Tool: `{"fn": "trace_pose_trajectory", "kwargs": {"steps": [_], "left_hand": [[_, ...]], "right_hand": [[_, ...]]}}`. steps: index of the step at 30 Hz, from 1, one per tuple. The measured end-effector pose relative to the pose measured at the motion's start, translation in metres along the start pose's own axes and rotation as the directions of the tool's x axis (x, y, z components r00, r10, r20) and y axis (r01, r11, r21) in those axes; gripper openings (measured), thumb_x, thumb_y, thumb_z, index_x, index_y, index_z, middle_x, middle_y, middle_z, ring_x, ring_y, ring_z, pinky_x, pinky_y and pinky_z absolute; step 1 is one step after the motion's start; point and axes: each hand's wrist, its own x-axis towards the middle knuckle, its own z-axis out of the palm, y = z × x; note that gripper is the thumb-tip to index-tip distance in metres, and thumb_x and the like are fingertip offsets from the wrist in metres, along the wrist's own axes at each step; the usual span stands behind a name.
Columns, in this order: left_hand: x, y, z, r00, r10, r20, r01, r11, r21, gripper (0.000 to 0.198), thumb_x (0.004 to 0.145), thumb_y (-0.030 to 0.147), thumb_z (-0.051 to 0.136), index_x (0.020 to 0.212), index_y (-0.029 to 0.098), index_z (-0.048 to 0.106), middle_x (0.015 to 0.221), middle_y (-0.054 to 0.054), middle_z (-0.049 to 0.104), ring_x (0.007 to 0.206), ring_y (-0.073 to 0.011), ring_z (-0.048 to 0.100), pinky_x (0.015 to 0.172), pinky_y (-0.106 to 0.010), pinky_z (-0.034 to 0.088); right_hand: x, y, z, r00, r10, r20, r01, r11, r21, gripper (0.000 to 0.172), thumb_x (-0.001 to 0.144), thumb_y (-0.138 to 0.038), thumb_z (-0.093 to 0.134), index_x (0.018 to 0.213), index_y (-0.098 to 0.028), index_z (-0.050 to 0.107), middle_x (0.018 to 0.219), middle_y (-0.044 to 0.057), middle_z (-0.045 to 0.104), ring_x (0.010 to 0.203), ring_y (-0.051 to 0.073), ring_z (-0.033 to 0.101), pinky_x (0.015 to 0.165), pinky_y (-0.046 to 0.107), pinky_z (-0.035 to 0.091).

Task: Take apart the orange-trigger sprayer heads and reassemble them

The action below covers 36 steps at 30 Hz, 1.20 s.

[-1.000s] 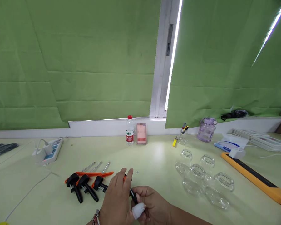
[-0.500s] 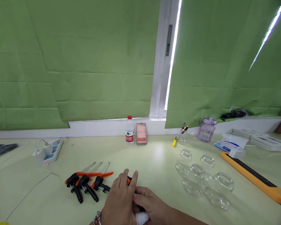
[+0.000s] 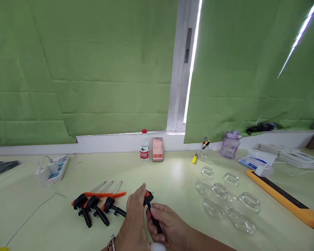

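Note:
My right hand (image 3: 167, 223) is closed around the black stem of a black-and-orange pump head (image 3: 148, 198). Its thumb presses along the stem, and a small metal tip shows at the top. Against the left side of this piece rests my left hand (image 3: 136, 211), fingers together and curved onto its orange part. That hand hides most of the orange part. Between the wrists is something white (image 3: 158, 246) that I cannot make out. Left of my hands lie three similar pump heads (image 3: 94, 202), with black caps, black stems, orange levers and thin metal rods.
Several clear glass bottles (image 3: 219, 190) stand to the right. Behind them are a yellow screwdriver (image 3: 194, 159) and a purple jug (image 3: 230, 146). An orange-black bar (image 3: 285, 198) lies far right. A water bottle (image 3: 144, 148) stands at the back, a power strip (image 3: 59, 170) at left.
My left hand has turned edge-on and drawn left, so the black cap and stem are now in view. My right fingers have shifted along the stem.

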Motion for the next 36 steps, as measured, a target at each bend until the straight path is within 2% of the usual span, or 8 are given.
{"fn": "trace_pose_trajectory", "kwargs": {"steps": [2, 5, 8, 11, 15, 22, 31, 36], "left_hand": [[0.0, 0.001, 0.001, 0.999, 0.035, 0.02, -0.035, 0.999, 0.009, 0.13, 0.046, 0.033, 0.077, 0.143, 0.021, -0.009, 0.147, -0.023, 0.014, 0.133, -0.0451, 0.019, 0.099, -0.066, 0.028], [0.0, 0.002, 0.002, 0.993, 0.093, 0.066, -0.095, 0.995, 0.023, 0.128, 0.049, 0.029, 0.076, 0.143, 0.021, -0.011, 0.15, -0.023, 0.003, 0.135, -0.0442, 0.012, 0.1, -0.063, 0.03], [-0.001, 0.002, 0.003, 0.988, 0.127, 0.085, -0.131, 0.99, 0.044, 0.125, 0.052, 0.026, 0.075, 0.143, 0.022, -0.011, 0.149, -0.023, 0.007, 0.136, -0.043, 0.011, 0.099, -0.061, 0.032], [-0.002, 0.002, 0.004, 0.99, 0.124, 0.064, -0.128, 0.99, 0.052, 0.123, 0.053, 0.025, 0.074, 0.144, 0.021, -0.008, 0.149, -0.023, 0.009, 0.135, -0.0425, 0.013, 0.099, -0.06, 0.033], [-0.002, 0.002, 0.006, 0.994, 0.105, -0.01, -0.104, 0.99, 0.097, 0.115, 0.052, 0.019, 0.07, 0.144, 0.023, 0.0, 0.15, -0.022, 0.001, 0.134, -0.0438, 0.018, 0.096, -0.058, 0.036], [-0.001, -0.003, 0.005, 0.987, 0.161, -0.023, -0.159, 0.983, 0.087, 0.11, 0.052, 0.025, 0.066, 0.144, 0.025, 0.005, 0.148, -0.018, 0.015, 0.133, -0.0416, 0.022, 0.097, -0.058, 0.035], [-0.005, -0.019, 0.014, 0.982, 0.189, 0.01, -0.189, 0.975, 0.119, 0.122, 0.046, 0.041, 0.074, 0.144, 0.02, 0.004, 0.148, -0.023, 0.016, 0.131, -0.0458, 0.023, 0.098, -0.062, 0.029], [-0.008, -0.022, 0.02, 0.989, 0.15, -0.003, -0.147, 0.975, 0.164, 0.11, 0.051, 0.033, 0.067, 0.143, 0.019, 0.01, 0.147, -0.022, 0.022, 0.132, -0.0431, 0.024, 0.1, -0.059, 0.029]], "right_hand": [[-0.001, -0.002, 0.001, 0.999, 0.027, 0.02, -0.028, 0.999, 0.028, 0.029, 0.082, -0.046, 0.052, 0.082, -0.018, 0.049, 0.052, -0.005, 0.05, 0.031, 0.003, 0.031, 0.032, 0.015, 0.015], [-0.001, -0.003, 0.003, 0.997, 0.075, 0.023, -0.076, 0.994, 0.08, 0.03, 0.082, -0.05, 0.051, 0.082, -0.02, 0.047, 0.055, -0.005, 0.05, 0.032, 0.004, 0.033, 0.033, 0.015, 0.02], [-0.001, -0.002, 0.005, 0.995, 0.104, 0.005, -0.104, 0.986, 0.13, 0.03, 0.082, -0.052, 0.05, 0.082, -0.021, 0.046, 0.056, -0.006, 0.05, 0.034, 0.004, 0.034, 0.035, 0.016, 0.023], [-0.001, -0.002, 0.006, 0.994, 0.106, 0.008, -0.106, 0.982, 0.159, 0.029, 0.083, -0.049, 0.05, 0.082, -0.021, 0.048, 0.057, -0.005, 0.051, 0.034, 0.005, 0.033, 0.036, 0.017, 0.021], [-0.001, -0.004, 0.006, 0.994, 0.105, 0.025, -0.107, 0.982, 0.155, 0.031, 0.081, -0.05, 0.052, 0.08, -0.02, 0.048, 0.057, -0.004, 0.052, 0.035, 0.004, 0.035, 0.037, 0.017, 0.022], [0.003, 0.002, 0.004, 0.999, 0.044, 0.015, -0.045, 0.987, 0.157, 0.033, 0.081, -0.051, 0.052, 0.08, -0.018, 0.05, 0.057, -0.003, 0.055, 0.034, 0.006, 0.041, 0.036, 0.019, 0.029], [0.005, 0.006, 0.005, 1.0, -0.007, 0.016, 0.004, 0.987, 0.159, 0.038, 0.078, -0.053, 0.055, 0.077, -0.016, 0.05, 0.056, -0.002, 0.057, 0.035, 0.009, 0.047, 0.037, 0.022, 0.036], [0.006, 0.006, 0.006, 0.999, 0.001, -0.035, 0.005, 0.987, 0.16, 0.039, 0.076, -0.054, 0.058, 0.078, -0.015, 0.052, 0.056, -0.001, 0.058, 0.035, 0.009, 0.046, 0.036, 0.02, 0.034]]}}
